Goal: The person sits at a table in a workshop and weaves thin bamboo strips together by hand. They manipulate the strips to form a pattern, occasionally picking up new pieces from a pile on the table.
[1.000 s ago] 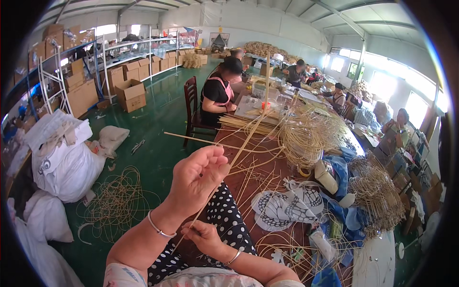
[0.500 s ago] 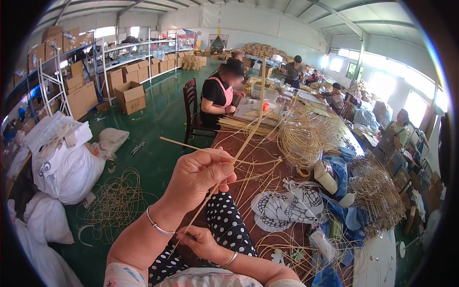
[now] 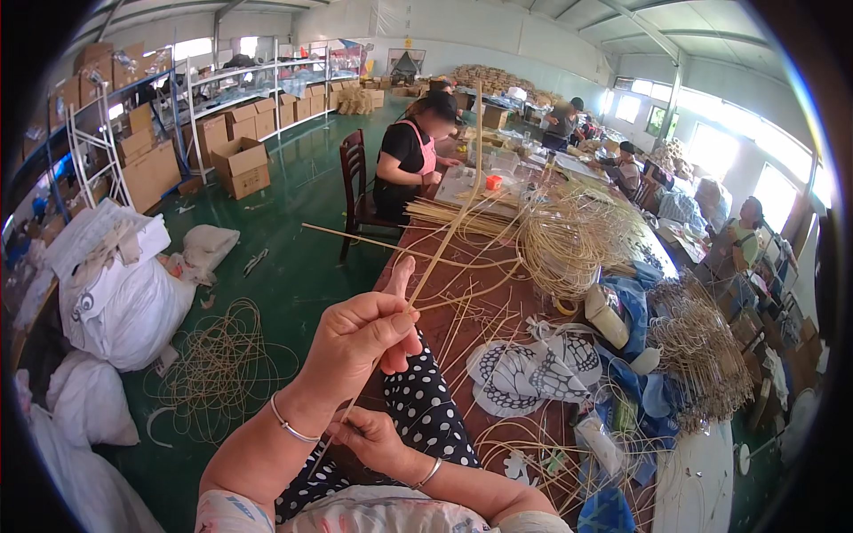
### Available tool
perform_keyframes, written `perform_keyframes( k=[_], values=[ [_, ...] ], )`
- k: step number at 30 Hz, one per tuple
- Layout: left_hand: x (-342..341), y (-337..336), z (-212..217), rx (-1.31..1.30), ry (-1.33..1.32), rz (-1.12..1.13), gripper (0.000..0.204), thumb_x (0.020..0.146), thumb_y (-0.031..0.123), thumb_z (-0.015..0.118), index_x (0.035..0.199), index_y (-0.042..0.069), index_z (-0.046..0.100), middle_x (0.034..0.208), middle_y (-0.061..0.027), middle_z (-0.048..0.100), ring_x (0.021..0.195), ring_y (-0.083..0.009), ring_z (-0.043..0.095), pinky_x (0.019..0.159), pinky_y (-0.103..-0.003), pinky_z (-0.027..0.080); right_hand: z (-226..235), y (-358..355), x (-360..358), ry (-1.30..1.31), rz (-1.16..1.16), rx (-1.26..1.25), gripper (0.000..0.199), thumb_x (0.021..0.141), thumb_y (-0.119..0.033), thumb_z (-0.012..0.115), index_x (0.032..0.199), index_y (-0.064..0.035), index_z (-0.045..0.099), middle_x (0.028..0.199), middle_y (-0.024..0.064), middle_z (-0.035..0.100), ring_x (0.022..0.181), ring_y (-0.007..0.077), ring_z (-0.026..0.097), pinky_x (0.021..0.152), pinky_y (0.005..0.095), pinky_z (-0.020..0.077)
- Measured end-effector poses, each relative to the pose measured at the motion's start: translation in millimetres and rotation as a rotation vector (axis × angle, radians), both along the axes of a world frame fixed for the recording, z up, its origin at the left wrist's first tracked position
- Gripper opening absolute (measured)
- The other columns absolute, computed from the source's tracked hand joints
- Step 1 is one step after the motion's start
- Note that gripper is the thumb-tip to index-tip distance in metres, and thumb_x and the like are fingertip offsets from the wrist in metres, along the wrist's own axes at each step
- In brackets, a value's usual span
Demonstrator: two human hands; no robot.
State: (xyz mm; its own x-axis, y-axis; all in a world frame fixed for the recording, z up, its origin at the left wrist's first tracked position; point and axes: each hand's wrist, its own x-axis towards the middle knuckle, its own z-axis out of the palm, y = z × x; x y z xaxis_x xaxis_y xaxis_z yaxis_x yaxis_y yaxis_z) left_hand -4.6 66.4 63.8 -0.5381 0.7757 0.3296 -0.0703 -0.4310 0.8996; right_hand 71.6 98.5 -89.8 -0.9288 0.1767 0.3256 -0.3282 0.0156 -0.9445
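Note:
A long thin bamboo or rattan strip (image 3: 450, 233) slants up from my lap, its wider, slightly curved end pointing away over the table. My left hand (image 3: 369, 330) pinches it near the middle between thumb and forefinger; one other finger sticks up and the rest are loosely bent. Lower down, by my lap, my right hand (image 3: 371, 439) closes its fingers around the strip's thin lower part. Beyond my left hand, another thin strip (image 3: 355, 235) juts out past the table's left edge. Short strips (image 3: 458, 313) lie scattered on the reddish-brown table (image 3: 498, 327).
Coiled strips (image 3: 564, 244), white butterfly-patterned pieces (image 3: 533, 373) and bundled wire frames (image 3: 702, 351) cover the table. Tangled strips (image 3: 227, 373) and white sacks (image 3: 124, 306) lie left on the green floor. A co-worker in a pink apron (image 3: 418, 160) sits ahead; others work farther off.
My left hand has moved slightly down and toward me, and one finger has straightened upward. The thin strip that crossed near its fingers now appears beyond the hand. My right hand keeps its hold.

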Motion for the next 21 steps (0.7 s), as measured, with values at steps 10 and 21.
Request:
perform_keyframes(
  k=[10,21],
  values=[
    [8,-2,-3,0.003,0.083,0.072,0.009,0.084,0.009,0.056,0.088,0.001,0.059,0.060,-0.0077,0.058,0.045,-0.0094,0.052,0.038,-0.018,0.041,8,0,5,0.037,0.018,0.064,0.012,0.083,-0.009,0.059,0.089,0.0010,0.059,0.066,0.0043,0.055,0.062,0.0081,0.049,0.057,0.0228,0.0432],
    [35,-36,23,-0.103,0.849,0.011,0.002,0.062,0.007,0.060,0.061,0.006,0.058,0.056,-0.0044,0.057,0.044,-0.0139,0.055,0.043,-0.024,0.043,80,64,45,0.033,-0.029,-0.171,0.015,0.083,-0.012,0.057,0.086,0.0026,0.059,0.077,0.0088,0.058,0.071,0.0141,0.055,0.064,0.0262,0.0441]
  ],
)
